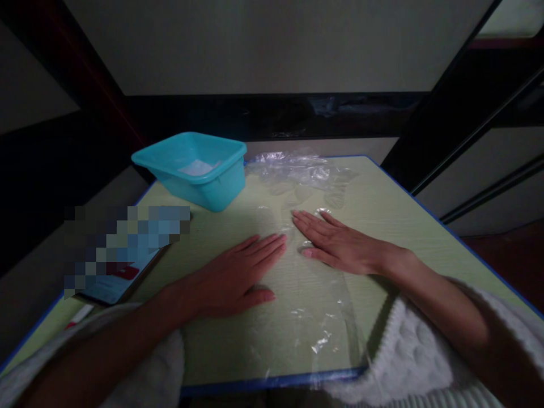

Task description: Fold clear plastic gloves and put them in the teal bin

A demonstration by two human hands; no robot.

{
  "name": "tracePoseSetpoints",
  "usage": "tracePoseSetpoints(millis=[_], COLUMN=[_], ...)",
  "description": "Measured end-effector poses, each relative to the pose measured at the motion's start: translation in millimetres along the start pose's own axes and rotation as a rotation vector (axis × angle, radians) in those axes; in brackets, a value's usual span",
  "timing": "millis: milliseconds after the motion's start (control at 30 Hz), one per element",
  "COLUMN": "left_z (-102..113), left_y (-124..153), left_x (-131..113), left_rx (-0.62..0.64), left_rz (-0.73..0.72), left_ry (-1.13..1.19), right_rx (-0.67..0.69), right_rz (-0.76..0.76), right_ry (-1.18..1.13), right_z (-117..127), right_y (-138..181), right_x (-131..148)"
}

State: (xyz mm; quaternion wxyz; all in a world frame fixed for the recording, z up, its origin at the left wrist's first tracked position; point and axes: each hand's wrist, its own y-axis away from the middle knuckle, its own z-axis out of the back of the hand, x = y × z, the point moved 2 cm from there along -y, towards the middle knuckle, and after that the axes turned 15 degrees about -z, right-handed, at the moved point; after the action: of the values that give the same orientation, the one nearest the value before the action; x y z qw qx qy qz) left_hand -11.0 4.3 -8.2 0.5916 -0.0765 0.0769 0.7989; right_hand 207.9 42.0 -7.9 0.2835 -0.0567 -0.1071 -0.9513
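Observation:
My left hand point(238, 275) lies flat on the pale green table point(395, 215), palm down, fingers stretched out and close together. Opposite it, my right hand point(335, 243) rests flat too, fingers extended toward the left. Both press on a sheet of clear plastic film point(314, 317) that runs from the near table edge up to a crumpled heap of film point(297, 167) at the far edge. The fingertips of the two hands almost meet at the middle of the sheet. Neither hand holds anything. White knitted sleeves cover both forearms.
A turquoise plastic tub point(195, 167) with something white inside stands at the table's far left. A booklet or tablet point(119, 272) lies at the left edge, partly blurred out. The table has a blue rim point(263, 382). Dark wall panels stand behind.

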Motion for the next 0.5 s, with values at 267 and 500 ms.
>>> tracePoseSetpoints(millis=[267,500], left_z=[-2.1,-3.3], left_y=[8.6,10.9], left_x=[6.4,7.4], left_rx=[0.002,-0.019], left_rz=[0.024,0.007], left_ry=[-0.023,-0.029], right_rx=[0.01,0.007], right_rz=[0.017,0.059], right_ry=[0.01,0.012], right_z=[-0.4,3.1], right_y=[-9.3,-18.0], right_x=[1.7,4.4])
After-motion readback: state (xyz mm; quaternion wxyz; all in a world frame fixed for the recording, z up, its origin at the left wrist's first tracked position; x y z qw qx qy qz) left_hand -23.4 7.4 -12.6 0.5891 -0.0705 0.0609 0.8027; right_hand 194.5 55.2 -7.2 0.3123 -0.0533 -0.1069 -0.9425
